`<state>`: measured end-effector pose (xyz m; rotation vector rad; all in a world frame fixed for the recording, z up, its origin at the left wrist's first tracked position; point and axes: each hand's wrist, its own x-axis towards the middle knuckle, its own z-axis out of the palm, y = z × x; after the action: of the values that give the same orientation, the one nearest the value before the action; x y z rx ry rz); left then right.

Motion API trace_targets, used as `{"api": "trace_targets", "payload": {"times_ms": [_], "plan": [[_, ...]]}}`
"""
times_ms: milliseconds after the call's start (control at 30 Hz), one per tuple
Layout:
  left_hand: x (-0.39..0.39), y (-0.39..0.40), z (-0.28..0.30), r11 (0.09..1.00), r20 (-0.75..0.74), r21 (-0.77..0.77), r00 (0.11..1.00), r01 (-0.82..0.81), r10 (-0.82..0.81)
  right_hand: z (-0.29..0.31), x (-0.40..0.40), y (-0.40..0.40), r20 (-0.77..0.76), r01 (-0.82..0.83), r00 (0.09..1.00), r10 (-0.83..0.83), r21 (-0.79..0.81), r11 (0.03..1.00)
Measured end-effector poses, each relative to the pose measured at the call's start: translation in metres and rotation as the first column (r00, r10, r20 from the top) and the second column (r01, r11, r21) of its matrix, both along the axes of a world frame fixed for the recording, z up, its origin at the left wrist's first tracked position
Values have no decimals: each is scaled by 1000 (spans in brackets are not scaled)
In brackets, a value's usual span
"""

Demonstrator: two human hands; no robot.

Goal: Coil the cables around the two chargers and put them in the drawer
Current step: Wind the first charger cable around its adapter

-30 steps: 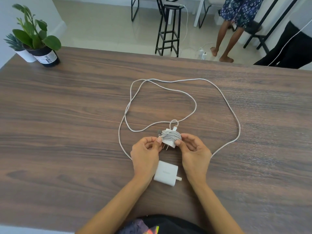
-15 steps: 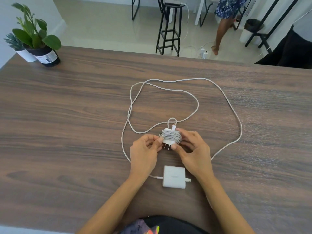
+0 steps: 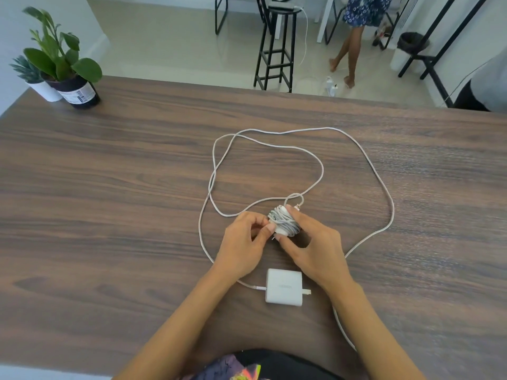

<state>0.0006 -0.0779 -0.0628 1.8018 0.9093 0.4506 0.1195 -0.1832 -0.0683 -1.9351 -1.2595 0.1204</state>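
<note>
A small white charger wrapped in its grey cable [image 3: 284, 223] sits between my hands at the table's middle. My left hand [image 3: 244, 246] pinches its left side with curled fingers. My right hand [image 3: 315, 248] grips it from the right, thumb below and fingers over the top. A short cable loop sticks up behind the bundle. A second, larger white charger [image 3: 284, 287] lies flat near my body, prongs pointing right. Its long white cable [image 3: 367, 165] sprawls in wide loops across the table. No drawer is in view.
Two potted plants [image 3: 68, 75] stand at the wooden table's [image 3: 109, 215] far left corner. Beyond the far edge are a black stool [image 3: 277, 50], a person's legs and a dark frame on a pale floor.
My right hand has slid further over the wrapped charger and turned it slightly. The view shifted a little; the flat charger lies as it did half a second ago.
</note>
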Motion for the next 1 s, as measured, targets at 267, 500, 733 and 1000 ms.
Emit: {"api": "trace_targets", "payload": {"times_ms": [267, 500, 733, 1000], "plan": [[-3, 1, -3, 991, 40, 47, 991, 124, -125, -10, -1, 1, 47, 70, 996, -74, 90, 993], [-5, 15, 0, 972, 67, 187, 985, 145, -160, -9, 1, 1, 23, 77, 997, -80, 90, 993], [3, 20, 8, 950, 66, 291, 988, 117, -142, -8, 1, 2, -23, 101, 995, -99, 71, 992], [1, 45, 29, 983, 86, 182, 995, 32, -49, -7, -2, 1, -136, 163, 978, -155, 51, 985]]}}
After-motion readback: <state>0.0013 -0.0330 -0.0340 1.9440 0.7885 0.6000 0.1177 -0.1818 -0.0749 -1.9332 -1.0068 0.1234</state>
